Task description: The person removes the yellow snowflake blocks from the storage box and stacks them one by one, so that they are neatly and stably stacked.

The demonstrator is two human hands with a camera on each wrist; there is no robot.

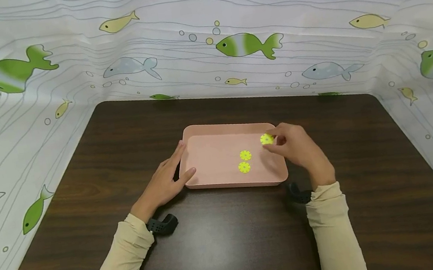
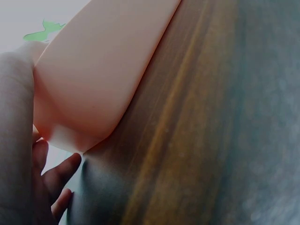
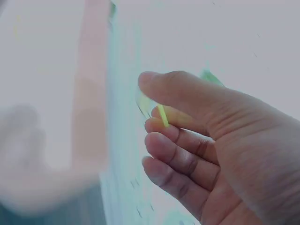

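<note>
A shallow pink tray (image 1: 216,130) lies on the dark table. My left hand (image 1: 162,182) holds its left end, thumb over the rim at the near corner and fingers along the outer side; the left wrist view shows those fingers beyond the tray's wall (image 2: 103,61). Over the tray's right end, my right hand (image 1: 295,144) pinches a yellow notched disc (image 1: 266,139) between thumb and index finger. Seen edge-on in the right wrist view, the disc (image 3: 162,115) is a thin yellow strip. Two more such discs, an upper one (image 1: 245,155) and a lower one (image 1: 244,167), lie in the tray.
The dark wood-grain table (image 1: 223,236) extends on all sides of the tray. A white fish-print sheet (image 1: 166,25) rises behind it and at both sides. Each wrist wears a black strap, a left one (image 1: 163,225) and a right one (image 1: 298,194).
</note>
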